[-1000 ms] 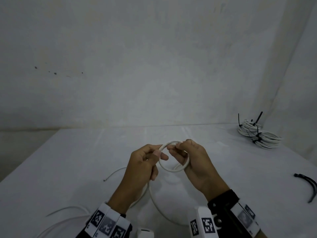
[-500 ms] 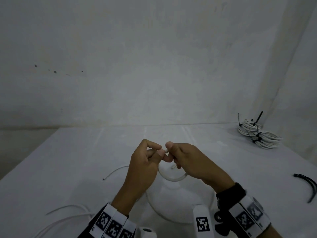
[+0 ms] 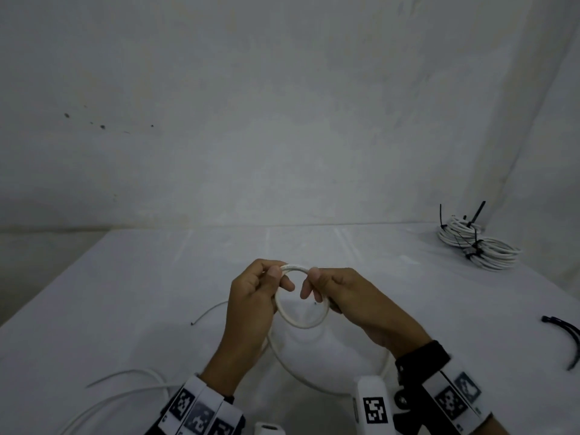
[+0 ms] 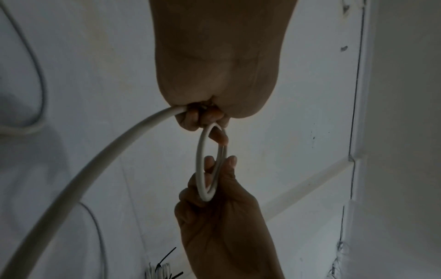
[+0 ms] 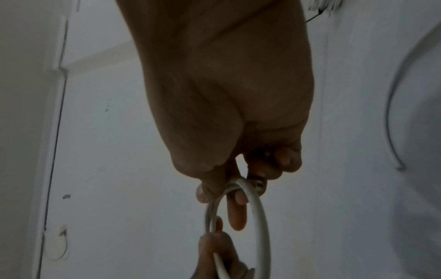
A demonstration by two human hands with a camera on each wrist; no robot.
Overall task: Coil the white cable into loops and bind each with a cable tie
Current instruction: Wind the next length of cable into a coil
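While the slack of the white cable [image 3: 314, 376] sweeps in a wide curve across the bench [image 3: 125, 293] at the bottom centre of the frame, running off toward the lower left, the part that matters is held up just above it; the left hand [image 3: 251, 296] pinches the top left of a small loop [image 3: 301, 321] between thumb and curled fingers, and the right hand [image 3: 342, 296] pinches the same loop at its top right, fingers curled round it; the two hands sit close together, each steadying one side, which I take to be the way to keep the springy cable from uncoiling while another turn is laid on; the left wrist view shows the loop edge-on with what looks like a second strand beside the first, so I judge the coil barely begun. Further off, at the right edge of the frame, loose black cable ties [image 3: 565, 337] lie within the right hand's reach, probably waiting for the binding; at the far right, by the wall, finished coils [image 3: 477, 246] are stacked out of the way, already tied in black.
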